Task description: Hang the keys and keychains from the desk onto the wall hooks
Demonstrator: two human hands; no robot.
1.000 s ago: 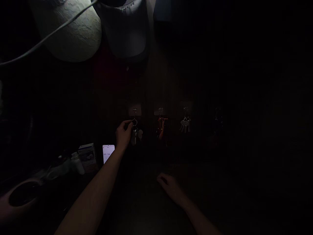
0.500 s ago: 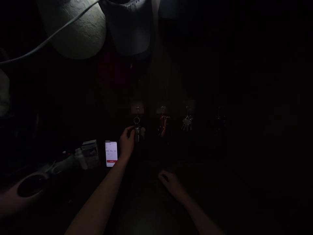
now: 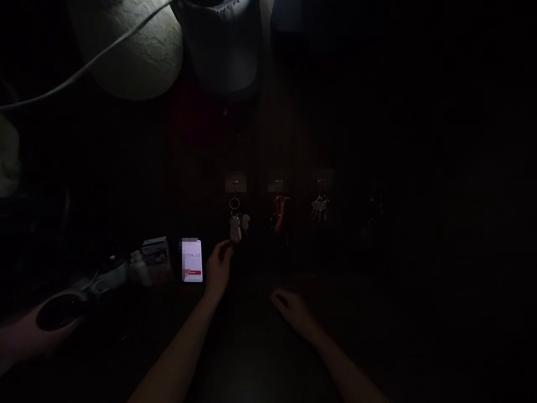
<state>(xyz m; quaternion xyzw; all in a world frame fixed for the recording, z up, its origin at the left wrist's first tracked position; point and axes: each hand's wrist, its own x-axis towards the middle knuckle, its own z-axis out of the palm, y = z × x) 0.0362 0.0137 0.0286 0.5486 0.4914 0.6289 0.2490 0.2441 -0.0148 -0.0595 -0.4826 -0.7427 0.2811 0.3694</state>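
In dim light, my left hand (image 3: pixel 218 270) is just below a bunch of keys (image 3: pixel 235 228) that hangs by a ring from the leftmost wall hook (image 3: pixel 235 182). Its thumb and index finger are apart, close to the lower end of the keys, and nothing shows between them. My right hand (image 3: pixel 291 309) is lower and to the right, with its fingers curled in towards the thumb and nothing visible in them. A reddish strap or key holder (image 3: pixel 279 212) hangs from the middle hook, and another key bunch (image 3: pixel 320 207) from the one right of it.
A lit phone (image 3: pixel 193 262) with a timer stands left of my left hand. Further left are a small box (image 3: pixel 157 258), a white bottle (image 3: pixel 141 270) and a pinkish object (image 3: pixel 25 338) with a dark oval opening. Caps (image 3: pixel 138 61) and a pale cord (image 3: pixel 90 62) hang above.
My left hand has come down off the keys on the leftmost hook, and they now hang free of it. The right hand has stayed almost where it was.
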